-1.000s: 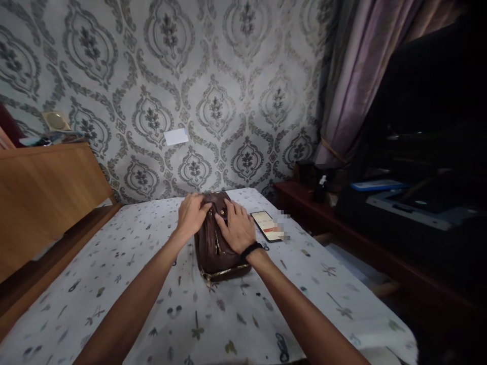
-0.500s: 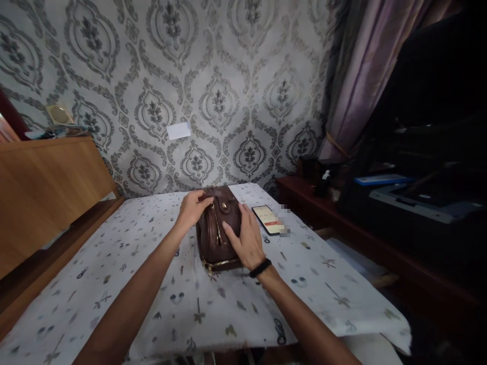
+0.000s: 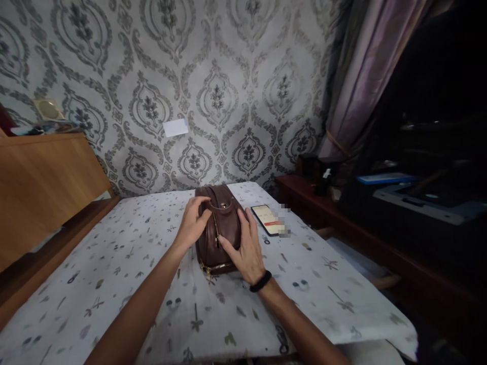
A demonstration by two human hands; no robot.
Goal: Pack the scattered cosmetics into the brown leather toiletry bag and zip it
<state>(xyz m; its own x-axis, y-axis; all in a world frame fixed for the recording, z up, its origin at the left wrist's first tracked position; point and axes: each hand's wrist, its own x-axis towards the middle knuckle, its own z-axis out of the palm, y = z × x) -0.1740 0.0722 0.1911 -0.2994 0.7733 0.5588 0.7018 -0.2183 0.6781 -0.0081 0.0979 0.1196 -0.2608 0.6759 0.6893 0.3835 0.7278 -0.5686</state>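
Observation:
A dark brown leather bag with gold zips lies on the patterned white cloth. At the bag's upper left, my left hand has thumb and fingers curved near the top of the front zip; what is between the fingertips, if anything, is too small to tell. My right hand, with a black band at the wrist, rests on the bag's right side, thumb and fingers spread. Its thumb touches the front near the lower end of the zip. Just right of the bag is a phone with a lit screen.
The cloth-covered table reaches toward a patterned wall. A wooden cabinet stands at the left. Along the right runs a dark red shelf with small items, below a purple curtain.
My left hand's fingers have curled a little and shifted slightly down. The flap near the bag's top looks more raised. My right thumb has moved slightly left and down. The view has shifted a little.

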